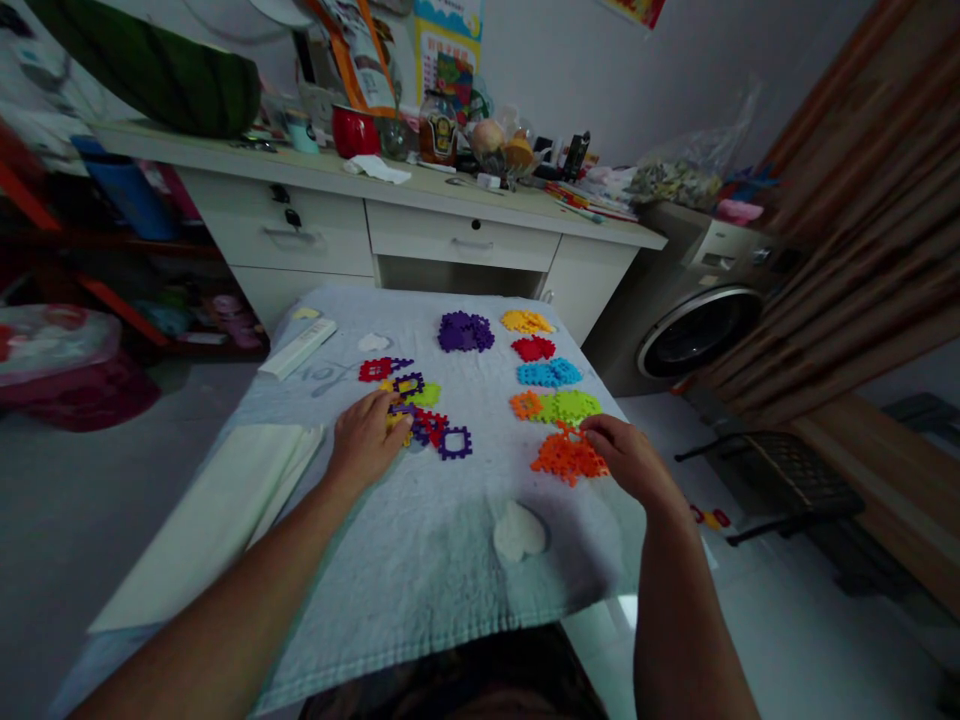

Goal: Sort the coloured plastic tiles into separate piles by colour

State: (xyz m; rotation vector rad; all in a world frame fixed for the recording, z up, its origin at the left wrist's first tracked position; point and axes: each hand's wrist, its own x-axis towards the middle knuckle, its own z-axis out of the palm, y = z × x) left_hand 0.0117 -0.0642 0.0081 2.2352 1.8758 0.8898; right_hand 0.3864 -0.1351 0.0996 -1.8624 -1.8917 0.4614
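My left hand (365,437) rests at the near-left edge of a mixed pile of interlocking plastic pieces, thumb and fingers apart around the edge of a yellow piece (395,424). In that pile lie a red square piece (375,370), a purple square frame (455,443) and a lime green piece (429,394). Over on the right, my right hand (626,458) has its fingertips pinched on an orange piece (571,432) at the top of the orange pile (568,457). Sorted piles of lime green (571,406), blue (549,373), red (533,348), yellow (526,321) and purple (465,332) pieces lie beyond.
A pale cloth (450,540) with heart patterns covers the table. On its left side are a long white box (298,348) and a folded white sheet (206,515). Behind stands a cluttered white counter (439,230); a washing machine (694,300) is at the right.
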